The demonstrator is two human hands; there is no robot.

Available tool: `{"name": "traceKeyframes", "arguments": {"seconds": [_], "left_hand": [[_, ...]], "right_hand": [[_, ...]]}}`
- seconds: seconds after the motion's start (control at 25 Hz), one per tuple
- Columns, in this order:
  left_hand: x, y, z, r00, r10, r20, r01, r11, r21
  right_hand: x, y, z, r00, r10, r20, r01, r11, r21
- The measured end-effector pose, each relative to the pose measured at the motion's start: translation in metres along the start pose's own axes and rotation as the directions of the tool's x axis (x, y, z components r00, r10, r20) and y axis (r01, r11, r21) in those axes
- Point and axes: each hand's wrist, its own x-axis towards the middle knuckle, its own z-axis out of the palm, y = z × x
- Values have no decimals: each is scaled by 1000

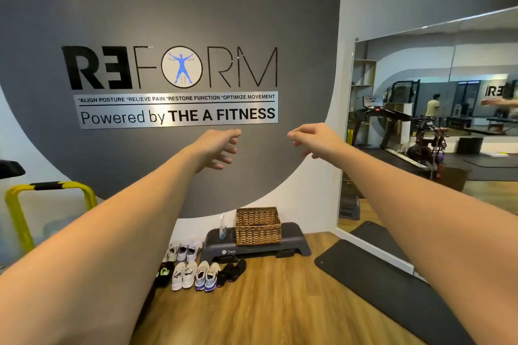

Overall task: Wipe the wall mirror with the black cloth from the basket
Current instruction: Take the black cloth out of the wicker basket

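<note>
Head view is showing both arms reaching forward, the left hand point(217, 148) and right hand point(314, 140) hanging in the air with loosely curled fingers, holding nothing. The wicker basket point(258, 225) is sitting on a dark step platform point(291, 244) below them, its contents dark and unclear, while the wall mirror point(437, 126) is hanging to the right.

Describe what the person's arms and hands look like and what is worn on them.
Both forearms are bare as far as the view shows, with no sleeves in sight. The left hand and right hand wear no gloves, and no watch, bracelet or rings are visible. The fingers are bare too.
</note>
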Motion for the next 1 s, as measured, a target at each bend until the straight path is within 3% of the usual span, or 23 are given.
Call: {"name": "traceKeyframes", "arguments": {"seconds": [0.2,0.4,1.0], "left_hand": [[80,11,26,999,34,23,-38,987,157],[186,-13,44,997,40,61,-57,950,308],[587,-140,63,990,125,73,-144,878,457]], "right_hand": [[78,46,-11,998,-16,56,25,987,-158],[159,101,10,994,-16,105,38,978,-207],[504,266,139,993,21,118,9,969,-247]]}}
